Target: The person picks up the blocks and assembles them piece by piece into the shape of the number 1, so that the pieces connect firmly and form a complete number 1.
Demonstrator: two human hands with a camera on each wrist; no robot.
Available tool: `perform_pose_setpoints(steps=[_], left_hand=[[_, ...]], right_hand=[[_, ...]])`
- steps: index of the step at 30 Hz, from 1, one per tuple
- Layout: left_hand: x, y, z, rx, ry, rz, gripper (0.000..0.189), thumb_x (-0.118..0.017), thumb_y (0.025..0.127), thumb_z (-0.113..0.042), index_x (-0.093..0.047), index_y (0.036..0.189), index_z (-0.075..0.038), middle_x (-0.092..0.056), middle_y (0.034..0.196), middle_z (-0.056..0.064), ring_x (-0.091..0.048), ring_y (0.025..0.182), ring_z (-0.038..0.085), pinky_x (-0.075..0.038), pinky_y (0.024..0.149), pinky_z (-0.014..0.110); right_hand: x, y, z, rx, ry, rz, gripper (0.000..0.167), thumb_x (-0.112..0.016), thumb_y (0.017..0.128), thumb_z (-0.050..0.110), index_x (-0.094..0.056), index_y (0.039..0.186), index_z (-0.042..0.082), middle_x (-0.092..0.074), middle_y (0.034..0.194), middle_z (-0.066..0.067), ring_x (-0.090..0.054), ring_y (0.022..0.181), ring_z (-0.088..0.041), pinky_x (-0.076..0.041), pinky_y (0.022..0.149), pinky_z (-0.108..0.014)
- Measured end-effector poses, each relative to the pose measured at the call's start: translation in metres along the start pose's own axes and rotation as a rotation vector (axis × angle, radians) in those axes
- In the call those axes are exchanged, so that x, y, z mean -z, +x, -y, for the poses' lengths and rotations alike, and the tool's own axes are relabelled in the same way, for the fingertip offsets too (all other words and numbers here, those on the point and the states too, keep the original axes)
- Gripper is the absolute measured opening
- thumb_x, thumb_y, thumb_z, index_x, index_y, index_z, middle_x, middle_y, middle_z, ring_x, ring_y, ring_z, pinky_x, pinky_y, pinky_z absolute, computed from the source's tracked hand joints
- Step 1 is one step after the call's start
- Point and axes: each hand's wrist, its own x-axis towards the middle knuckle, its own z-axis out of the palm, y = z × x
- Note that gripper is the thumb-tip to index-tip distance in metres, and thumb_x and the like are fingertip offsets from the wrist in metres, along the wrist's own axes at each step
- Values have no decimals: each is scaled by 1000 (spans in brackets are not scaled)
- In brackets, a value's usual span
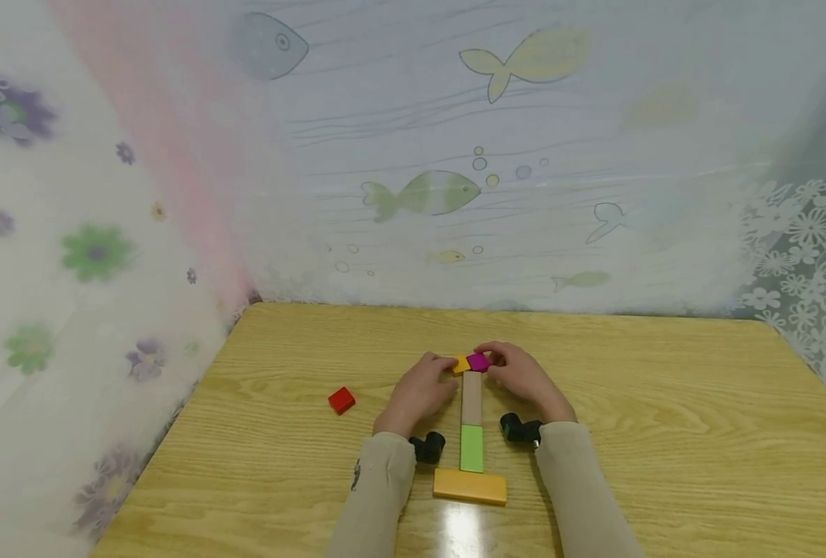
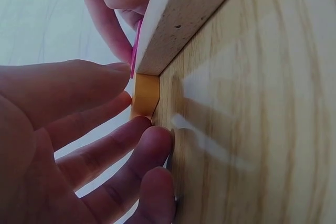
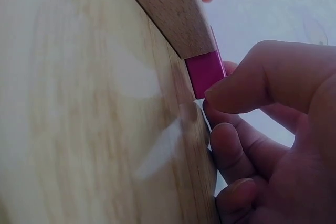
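Observation:
In the head view a yellow-orange block (image 1: 461,366) and a purple block (image 1: 479,363) lie side by side against the far end of a plain wooden block (image 1: 472,398). My left hand (image 1: 421,394) is at the yellow-orange block, its fairly straight fingers touching the left side. The left wrist view shows the block's end face (image 2: 146,94) beside those fingertips. On the other side my right hand (image 1: 524,378) pinches the purple block between thumb and index finger. A bright green block (image 1: 472,448) continues the row nearer me, ending at a long orange block (image 1: 470,487) set crosswise.
A small red block (image 1: 342,401) lies apart on the left of the wood-grain table (image 1: 266,480). Black wrist cameras (image 1: 521,428) sit by both sleeves. Behind the table hangs a pale curtain (image 1: 413,139) printed with fish and flowers.

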Motion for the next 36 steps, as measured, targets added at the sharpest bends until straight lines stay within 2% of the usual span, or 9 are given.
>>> perform_pose_setpoints(steps=[13, 20, 27, 31, 36], left_hand=[[5, -5, 4, 1, -45, 11, 41, -55, 89, -31, -50, 127, -17, -50, 120, 3, -48, 108, 19, -38, 90, 38], [14, -9, 11, 57, -127, 14, 40, -52, 90, -34, -50, 126, -19, -56, 112, 0, -52, 100, 18, -40, 86, 40], [23, -12, 22, 79, -135, 4, 39, -51, 90, -35, -51, 126, -19, -59, 106, 0, -54, 96, 18, -42, 83, 39], [28, -16, 25, 97, -126, -25, 32, -52, 90, -34, -56, 117, -18, -59, 101, 0, -54, 89, 18, -43, 79, 37], [35, -23, 30, 134, -120, -63, 19, -52, 90, -34, -60, 102, -21, -58, 94, -2, -52, 81, 16, -43, 72, 35]], right_hand=[[-3, 1, 2, -2, -13, 1, 36, -54, 84, 5, -54, 120, 11, -56, 90, -5, -47, 74, -18, -40, 68, -33], [-3, 1, 3, 3, -17, -6, 36, -54, 84, 5, -55, 120, 12, -55, 91, -5, -47, 75, -19, -39, 68, -33], [-3, 1, 0, -8, -12, -9, 38, -54, 84, 7, -54, 121, 14, -55, 93, -5, -47, 76, -19, -39, 67, -32], [-3, 1, -2, 9, -18, -8, 38, -53, 84, 6, -54, 121, 12, -55, 92, -5, -47, 76, -19, -39, 67, -32], [-2, 1, -3, -12, -13, -11, 37, -54, 84, 7, -54, 121, 12, -55, 92, -6, -46, 76, -20, -39, 66, -31]])
